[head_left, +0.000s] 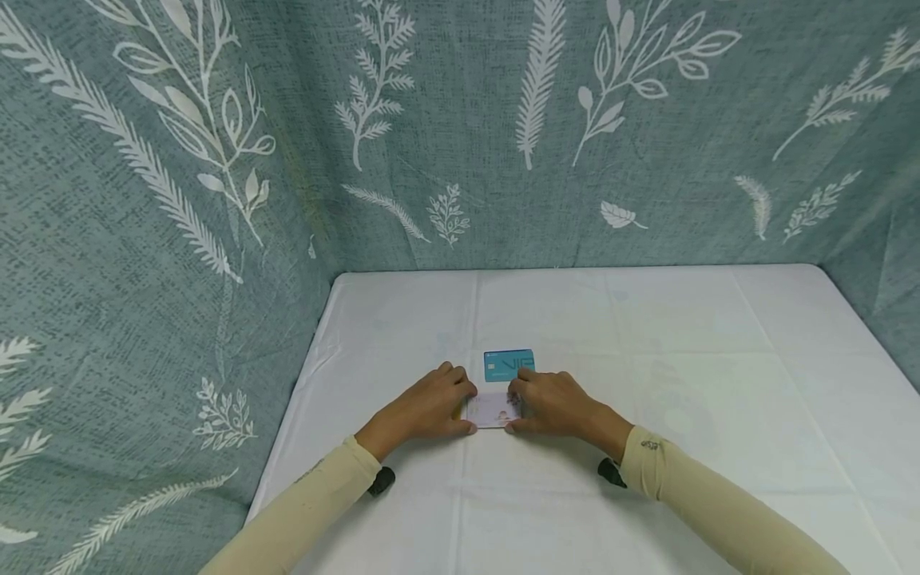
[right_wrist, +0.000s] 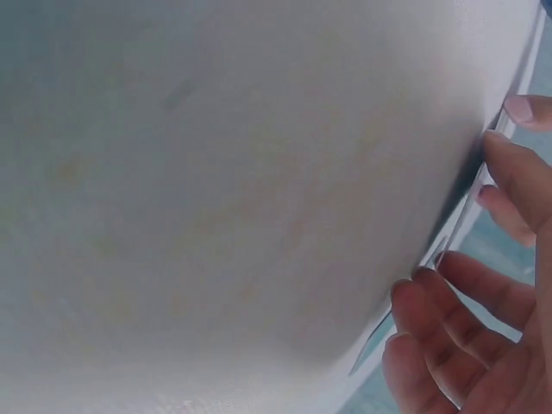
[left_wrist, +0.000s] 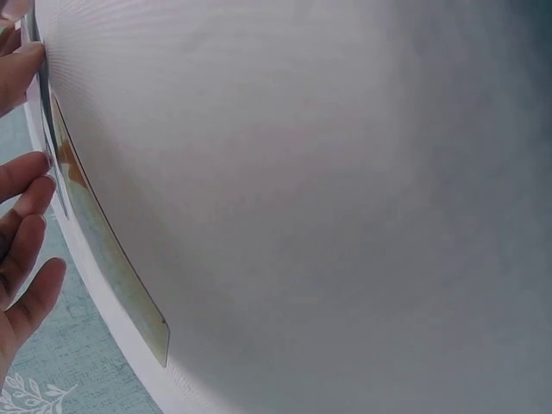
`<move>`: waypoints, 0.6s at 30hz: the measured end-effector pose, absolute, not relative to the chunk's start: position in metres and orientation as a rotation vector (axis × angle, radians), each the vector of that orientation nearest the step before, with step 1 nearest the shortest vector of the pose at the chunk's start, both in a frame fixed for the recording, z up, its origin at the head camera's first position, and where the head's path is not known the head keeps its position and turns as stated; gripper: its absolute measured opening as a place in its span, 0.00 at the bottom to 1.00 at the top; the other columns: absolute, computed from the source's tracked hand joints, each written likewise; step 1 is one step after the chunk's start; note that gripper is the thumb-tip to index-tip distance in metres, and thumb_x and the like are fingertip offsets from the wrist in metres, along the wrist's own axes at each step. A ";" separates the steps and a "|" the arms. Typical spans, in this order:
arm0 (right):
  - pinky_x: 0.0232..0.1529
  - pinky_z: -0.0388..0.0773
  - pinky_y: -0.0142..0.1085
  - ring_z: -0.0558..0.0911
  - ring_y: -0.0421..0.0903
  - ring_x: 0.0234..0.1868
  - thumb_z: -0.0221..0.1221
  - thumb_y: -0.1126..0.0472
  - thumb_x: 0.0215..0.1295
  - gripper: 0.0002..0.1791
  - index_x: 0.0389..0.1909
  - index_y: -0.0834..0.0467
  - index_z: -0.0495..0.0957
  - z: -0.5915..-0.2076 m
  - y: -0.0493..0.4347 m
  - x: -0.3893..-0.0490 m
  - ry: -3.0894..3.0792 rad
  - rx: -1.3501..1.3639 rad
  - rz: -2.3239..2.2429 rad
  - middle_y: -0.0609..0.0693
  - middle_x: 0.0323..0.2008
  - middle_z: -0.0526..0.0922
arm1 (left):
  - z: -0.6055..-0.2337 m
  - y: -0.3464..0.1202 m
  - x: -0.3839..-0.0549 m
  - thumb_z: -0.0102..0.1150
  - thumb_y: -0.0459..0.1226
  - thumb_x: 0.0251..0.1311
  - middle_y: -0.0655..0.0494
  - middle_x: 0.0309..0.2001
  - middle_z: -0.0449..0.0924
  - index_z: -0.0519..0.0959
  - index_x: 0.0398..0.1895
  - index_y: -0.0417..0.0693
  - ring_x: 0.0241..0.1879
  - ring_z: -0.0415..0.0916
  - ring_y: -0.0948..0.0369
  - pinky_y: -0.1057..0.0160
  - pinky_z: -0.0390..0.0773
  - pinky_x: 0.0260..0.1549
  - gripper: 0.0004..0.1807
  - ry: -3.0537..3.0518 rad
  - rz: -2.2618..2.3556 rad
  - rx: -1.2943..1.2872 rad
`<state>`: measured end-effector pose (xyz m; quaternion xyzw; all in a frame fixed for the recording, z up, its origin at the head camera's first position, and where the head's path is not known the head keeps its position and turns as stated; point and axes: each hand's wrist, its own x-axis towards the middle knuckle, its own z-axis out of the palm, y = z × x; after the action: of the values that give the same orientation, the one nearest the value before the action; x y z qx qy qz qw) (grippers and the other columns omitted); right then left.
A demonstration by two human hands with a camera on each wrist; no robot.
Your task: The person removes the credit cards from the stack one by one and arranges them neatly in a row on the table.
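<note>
A pale pinkish-white card [head_left: 491, 409] with small printed pictures lies between the two hands, close over the white table. The left hand [head_left: 434, 405] grips its left end, thumb at the near corner and forefinger at the far one. At the right end the right hand [head_left: 559, 405] pinches it the same way, covering part of that edge. Just beyond is a blue card [head_left: 501, 366] with large lettering and a chip; right-hand fingers overlap its near right corner. In the left wrist view a yellowish-green card [left_wrist: 116, 254] with an orange patch lies flat beside the left fingers.
A white cloth with fold creases covers the table [head_left: 690, 447]. Grey-green curtains [head_left: 460, 144] with white leaf prints hang behind it and along the left side. Black wrist straps [head_left: 382, 481] show under both cream sleeves.
</note>
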<state>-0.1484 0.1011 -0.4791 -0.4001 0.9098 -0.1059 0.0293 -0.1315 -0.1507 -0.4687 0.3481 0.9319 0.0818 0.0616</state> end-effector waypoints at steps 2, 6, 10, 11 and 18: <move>0.22 0.65 0.28 0.68 0.37 0.24 0.72 0.39 0.53 0.29 0.48 0.56 0.83 -0.479 0.101 -0.148 2.801 -1.234 -0.333 0.45 0.33 0.76 | -0.469 -0.151 -0.132 0.70 0.55 0.57 0.54 0.49 0.79 0.81 0.54 0.47 0.44 0.68 0.60 0.62 0.73 0.45 0.29 2.817 0.249 1.054; 0.22 0.65 0.29 0.68 0.37 0.24 0.72 0.39 0.54 0.29 0.48 0.57 0.83 -0.478 0.101 -0.147 2.794 -1.237 -0.326 0.46 0.35 0.76 | -0.468 -0.150 -0.131 0.70 0.55 0.57 0.53 0.49 0.79 0.81 0.54 0.46 0.44 0.69 0.60 0.61 0.73 0.45 0.29 2.813 0.247 1.053; 0.22 0.66 0.29 0.68 0.37 0.24 0.72 0.40 0.54 0.28 0.47 0.57 0.83 -0.478 0.100 -0.148 2.795 -1.244 -0.312 0.46 0.35 0.76 | -0.467 -0.150 -0.131 0.70 0.55 0.57 0.53 0.49 0.79 0.81 0.54 0.46 0.45 0.69 0.59 0.60 0.73 0.47 0.29 2.811 0.242 1.055; 0.22 0.66 0.29 0.68 0.37 0.24 0.72 0.40 0.54 0.28 0.47 0.57 0.83 -0.478 0.100 -0.148 2.797 -1.246 -0.308 0.46 0.35 0.76 | -0.467 -0.151 -0.131 0.70 0.55 0.57 0.53 0.49 0.79 0.81 0.54 0.46 0.45 0.69 0.59 0.59 0.73 0.48 0.29 2.811 0.246 1.058; 0.22 0.66 0.29 0.67 0.37 0.23 0.72 0.41 0.54 0.28 0.46 0.57 0.83 -0.480 0.100 -0.148 2.802 -1.261 -0.316 0.46 0.33 0.75 | -0.468 -0.150 -0.131 0.70 0.56 0.57 0.53 0.48 0.79 0.81 0.53 0.45 0.45 0.69 0.58 0.58 0.73 0.48 0.30 2.824 0.205 1.064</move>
<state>-0.1482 0.1003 -0.4800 -0.4081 0.9068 -0.1022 0.0265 -0.1314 -0.1500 -0.4682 0.3511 0.9321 0.0676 0.0585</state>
